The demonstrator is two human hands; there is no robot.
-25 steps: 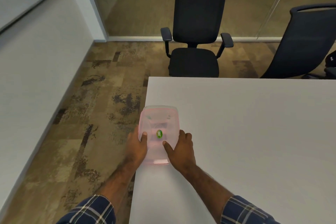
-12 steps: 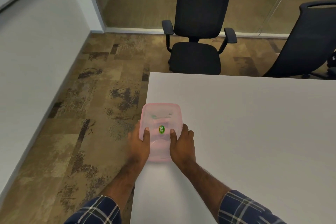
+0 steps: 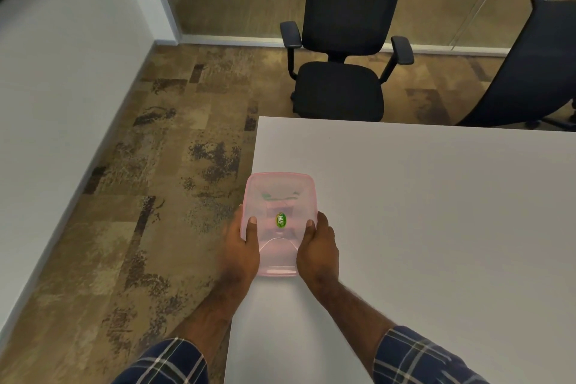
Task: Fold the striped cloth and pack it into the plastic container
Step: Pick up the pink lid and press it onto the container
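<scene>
White table [image 3: 436, 227] bare to the right, carpet [image 3: 140, 196] left, container [image 3: 280, 196] at left edge, left hand [image 3: 240, 249] and right hand [image 3: 318, 249] grasping its sides

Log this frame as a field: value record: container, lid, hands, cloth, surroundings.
container: pink translucent plastic container, at the left edge of the white table
lid: on, green oval sticker on top
left hand: grips container's left side, thumb on lid
right hand: grips container's right side, thumb on lid
cloth: cannot tell; only blurred shapes show through the lid
surroundings: two black office chairs beyond the table
</scene>
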